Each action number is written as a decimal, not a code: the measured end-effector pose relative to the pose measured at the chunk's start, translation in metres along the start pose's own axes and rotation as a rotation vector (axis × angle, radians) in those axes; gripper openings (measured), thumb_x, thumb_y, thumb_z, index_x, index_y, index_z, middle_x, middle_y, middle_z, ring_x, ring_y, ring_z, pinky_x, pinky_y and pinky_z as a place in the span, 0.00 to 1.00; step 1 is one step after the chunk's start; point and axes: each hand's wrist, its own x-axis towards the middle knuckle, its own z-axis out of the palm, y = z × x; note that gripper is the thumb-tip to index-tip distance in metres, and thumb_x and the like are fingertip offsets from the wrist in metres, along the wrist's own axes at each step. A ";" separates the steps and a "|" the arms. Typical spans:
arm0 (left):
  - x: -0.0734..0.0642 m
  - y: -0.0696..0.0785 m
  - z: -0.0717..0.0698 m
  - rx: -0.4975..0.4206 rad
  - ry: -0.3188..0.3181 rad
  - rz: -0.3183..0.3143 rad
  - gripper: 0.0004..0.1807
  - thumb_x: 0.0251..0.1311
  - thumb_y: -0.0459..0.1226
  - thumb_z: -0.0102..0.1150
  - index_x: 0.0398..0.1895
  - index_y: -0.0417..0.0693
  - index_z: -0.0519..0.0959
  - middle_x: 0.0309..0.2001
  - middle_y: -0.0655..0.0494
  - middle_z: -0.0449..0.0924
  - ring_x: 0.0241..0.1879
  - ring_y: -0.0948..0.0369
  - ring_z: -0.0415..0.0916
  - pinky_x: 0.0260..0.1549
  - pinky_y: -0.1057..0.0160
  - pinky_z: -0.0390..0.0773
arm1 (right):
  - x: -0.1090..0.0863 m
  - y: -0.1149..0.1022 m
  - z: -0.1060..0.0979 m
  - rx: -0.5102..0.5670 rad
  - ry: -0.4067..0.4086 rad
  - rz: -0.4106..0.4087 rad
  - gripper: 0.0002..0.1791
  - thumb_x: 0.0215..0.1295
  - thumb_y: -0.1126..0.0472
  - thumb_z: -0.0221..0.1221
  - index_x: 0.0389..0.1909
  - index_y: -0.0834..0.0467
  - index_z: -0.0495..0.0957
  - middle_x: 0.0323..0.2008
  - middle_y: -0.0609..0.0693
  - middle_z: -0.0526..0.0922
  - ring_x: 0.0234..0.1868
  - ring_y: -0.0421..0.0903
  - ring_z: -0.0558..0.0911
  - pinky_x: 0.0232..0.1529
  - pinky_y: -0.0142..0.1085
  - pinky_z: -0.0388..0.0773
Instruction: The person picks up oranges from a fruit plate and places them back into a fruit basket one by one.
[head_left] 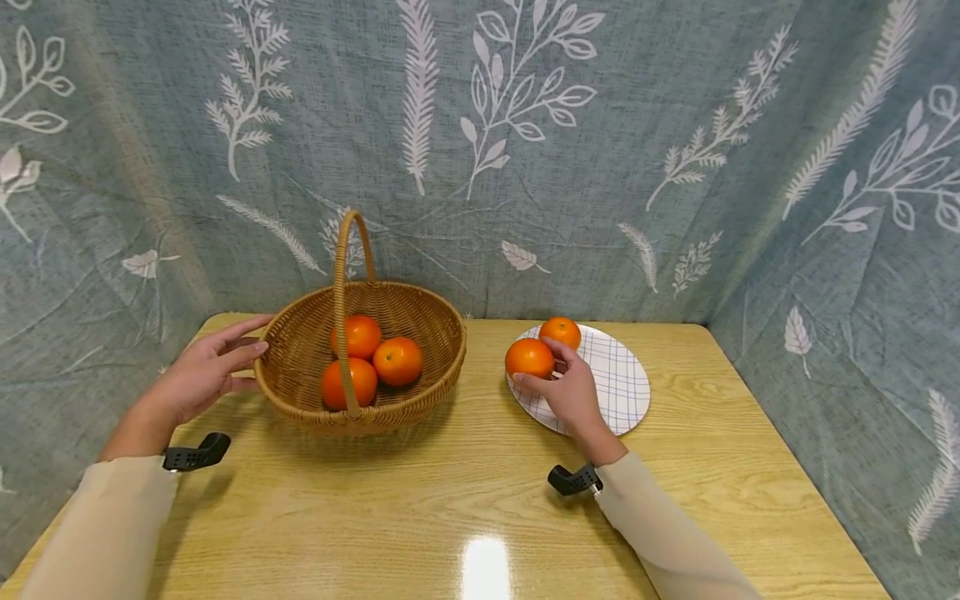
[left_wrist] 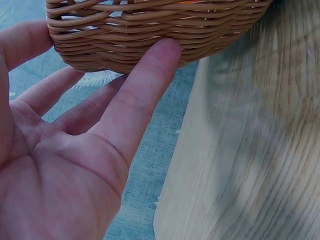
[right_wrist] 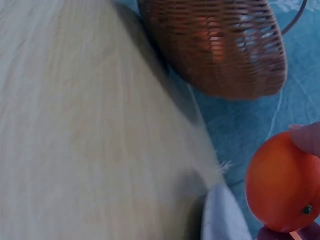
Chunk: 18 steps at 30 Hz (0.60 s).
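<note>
My right hand (head_left: 573,390) holds an orange (head_left: 529,358) between thumb and fingers, over the left part of a white checked plate (head_left: 618,387). In the right wrist view this orange (right_wrist: 282,182) hangs apart from the plate's rim (right_wrist: 222,220). A second orange (head_left: 561,334) lies on the plate, just behind. On the left stands a wicker basket (head_left: 300,354) with a tall handle and three oranges (head_left: 398,361) inside. Against its left side rests my left hand (head_left: 201,372), fingers mostly straight; in the left wrist view a fingertip (left_wrist: 165,50) touches the weave.
The wooden table (head_left: 420,517) carries everything. A blue-grey leaf-patterned curtain (head_left: 495,225) hangs close along its back edge and both sides. The basket's handle (head_left: 341,292) arches well above its rim. Each wrist wears a black camera mount (head_left: 198,452).
</note>
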 end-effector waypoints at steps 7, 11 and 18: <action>0.001 -0.001 0.001 -0.012 0.001 0.006 0.35 0.81 0.37 0.46 0.84 0.44 0.46 0.58 0.69 0.76 0.51 0.70 0.83 0.42 0.62 0.89 | 0.003 -0.023 -0.001 0.028 -0.042 -0.048 0.43 0.52 0.54 0.79 0.71 0.52 0.73 0.63 0.53 0.78 0.59 0.56 0.81 0.62 0.50 0.81; 0.001 -0.001 0.001 -0.018 0.002 0.004 0.35 0.81 0.37 0.46 0.84 0.44 0.46 0.57 0.69 0.76 0.51 0.70 0.83 0.42 0.62 0.89 | 0.004 -0.035 0.000 0.075 -0.070 -0.066 0.42 0.52 0.53 0.80 0.69 0.49 0.74 0.62 0.51 0.79 0.59 0.53 0.83 0.61 0.48 0.82; 0.002 -0.001 -0.001 -0.029 -0.002 0.012 0.35 0.81 0.36 0.46 0.84 0.43 0.46 0.57 0.68 0.78 0.51 0.68 0.84 0.41 0.62 0.89 | 0.006 -0.058 0.008 0.144 -0.138 -0.109 0.40 0.53 0.54 0.79 0.68 0.48 0.74 0.61 0.51 0.78 0.58 0.51 0.83 0.59 0.45 0.84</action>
